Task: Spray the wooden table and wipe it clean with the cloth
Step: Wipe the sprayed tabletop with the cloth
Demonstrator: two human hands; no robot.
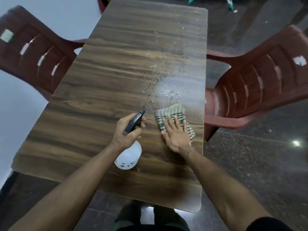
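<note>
Left hand (127,130) over spray bottle (129,155), label seemingly blurred.

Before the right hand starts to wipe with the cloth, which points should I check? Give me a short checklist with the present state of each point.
1. Cloth lies flat on the wooden table: ok.
2. Right hand rests on the cloth with straight fingers: ok.
3. Wet patch lies just beyond the cloth, within its path: ok.
4. Spray bottle is held by the left hand, off to the left of the cloth: ok.
5. Left half of the table is sprayed: not ok, it looks dry.
6. Enough liquid remains in the bottle: cannot tell.
</note>
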